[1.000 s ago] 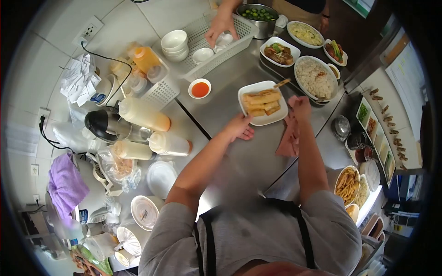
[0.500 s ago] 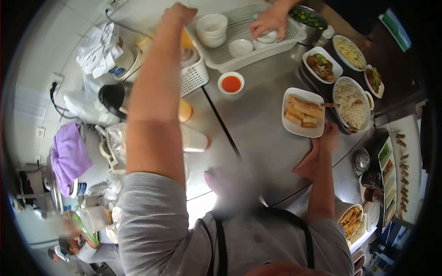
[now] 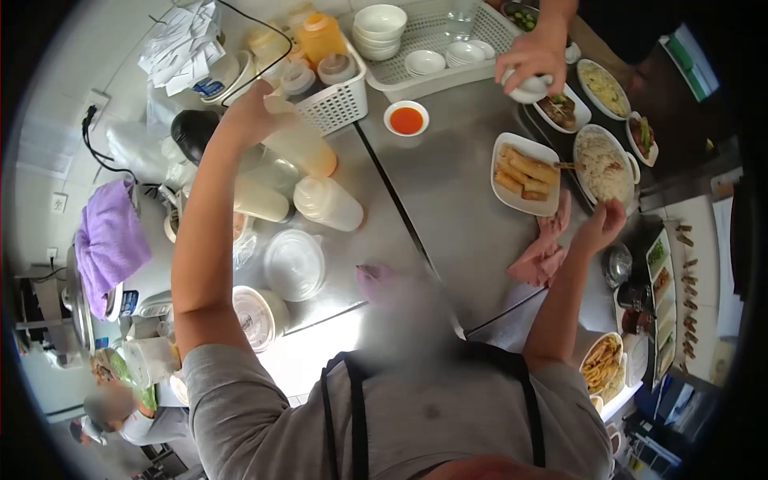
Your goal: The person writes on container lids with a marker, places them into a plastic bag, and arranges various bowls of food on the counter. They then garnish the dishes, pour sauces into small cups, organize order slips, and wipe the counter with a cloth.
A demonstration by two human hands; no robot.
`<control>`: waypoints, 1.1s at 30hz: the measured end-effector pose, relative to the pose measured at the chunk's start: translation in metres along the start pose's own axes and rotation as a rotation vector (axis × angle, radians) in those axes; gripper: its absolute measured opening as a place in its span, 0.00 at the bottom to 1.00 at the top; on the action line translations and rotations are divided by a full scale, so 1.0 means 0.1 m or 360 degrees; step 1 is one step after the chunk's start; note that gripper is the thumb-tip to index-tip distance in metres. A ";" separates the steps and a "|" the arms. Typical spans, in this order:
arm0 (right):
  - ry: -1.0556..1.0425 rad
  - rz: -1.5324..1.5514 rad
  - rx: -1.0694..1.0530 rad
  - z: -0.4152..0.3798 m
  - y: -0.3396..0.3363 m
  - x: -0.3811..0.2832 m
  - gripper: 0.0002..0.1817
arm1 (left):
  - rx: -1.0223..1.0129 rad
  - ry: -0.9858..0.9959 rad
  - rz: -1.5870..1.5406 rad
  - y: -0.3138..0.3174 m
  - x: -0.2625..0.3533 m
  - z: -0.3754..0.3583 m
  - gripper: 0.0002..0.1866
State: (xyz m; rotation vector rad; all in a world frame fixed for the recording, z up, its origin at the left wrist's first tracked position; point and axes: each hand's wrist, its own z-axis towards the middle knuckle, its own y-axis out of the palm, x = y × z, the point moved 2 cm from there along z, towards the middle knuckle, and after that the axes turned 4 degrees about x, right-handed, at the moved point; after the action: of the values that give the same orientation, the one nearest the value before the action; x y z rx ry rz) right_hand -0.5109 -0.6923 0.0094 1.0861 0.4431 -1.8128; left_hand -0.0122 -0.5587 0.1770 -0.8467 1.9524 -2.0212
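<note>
My left hand [image 3: 252,116] is over the top of a squeeze bottle [image 3: 308,144] with an orange base. Blur hides whether its fingers grip the bottle. Pinched together, my right hand [image 3: 598,228] is at the near rim of an oval dish of rice [image 3: 602,164]; what the fingertips hold, if anything, cannot be made out. A pink cloth [image 3: 544,252] lies just left of that hand. Beyond the cloth, a square white plate [image 3: 502,152] holds several fried rolls [image 3: 522,178]. A small bowl of orange-red sauce [image 3: 406,120] sits farther back.
Another person's hand [image 3: 536,60] holds small white dishware [image 3: 528,86]. White bowls [image 3: 380,28] are stacked in a perforated tray [image 3: 440,88]. A white basket [image 3: 340,108] holds sauce bottles. More dishes line the right; a white squeeze bottle [image 3: 330,204] and clear lid [image 3: 294,264] are left.
My left hand has drawn back toward me to the squeeze bottle. My right hand has left the cloth for the rice dish's rim. The other person's hand has lifted white dishware from the tray, moving right.
</note>
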 end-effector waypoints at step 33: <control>0.1114 0.0726 -0.0604 -0.22 0.54 -1.40 0.41 | -0.0405 0.0181 -0.2110 0.61 1.05 -0.76 0.22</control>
State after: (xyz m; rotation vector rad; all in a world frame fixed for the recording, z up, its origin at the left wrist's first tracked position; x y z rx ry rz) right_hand -0.4310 -0.6288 0.1217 1.3901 0.8315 -0.8713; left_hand -0.1528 -0.5554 0.1478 -2.6421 1.8577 -2.3304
